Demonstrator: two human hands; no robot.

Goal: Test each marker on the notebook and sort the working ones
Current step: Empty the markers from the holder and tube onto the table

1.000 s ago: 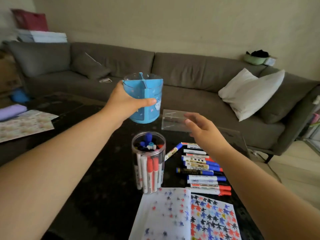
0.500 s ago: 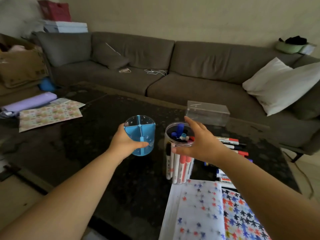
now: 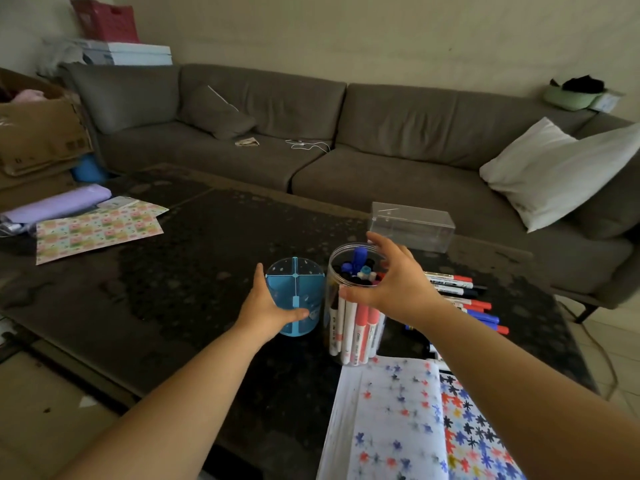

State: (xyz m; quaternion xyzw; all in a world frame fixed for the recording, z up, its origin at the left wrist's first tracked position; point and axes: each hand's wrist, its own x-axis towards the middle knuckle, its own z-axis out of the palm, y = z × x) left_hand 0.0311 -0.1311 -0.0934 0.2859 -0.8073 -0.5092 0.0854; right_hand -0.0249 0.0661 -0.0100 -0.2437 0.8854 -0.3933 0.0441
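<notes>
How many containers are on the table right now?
3: the blue divided holder gripped by the left hand, the clear jar of markers under the right hand, and the clear box behind them. None looks hidden.

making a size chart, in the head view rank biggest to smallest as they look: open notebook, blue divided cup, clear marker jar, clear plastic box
1. open notebook, though nearest the camera
2. clear marker jar
3. clear plastic box and blue divided cup look alike; the box is farther, so unranked

Blue holder (image 3: 298,299) — star-speckled notebook (image 3: 398,424).
</notes>
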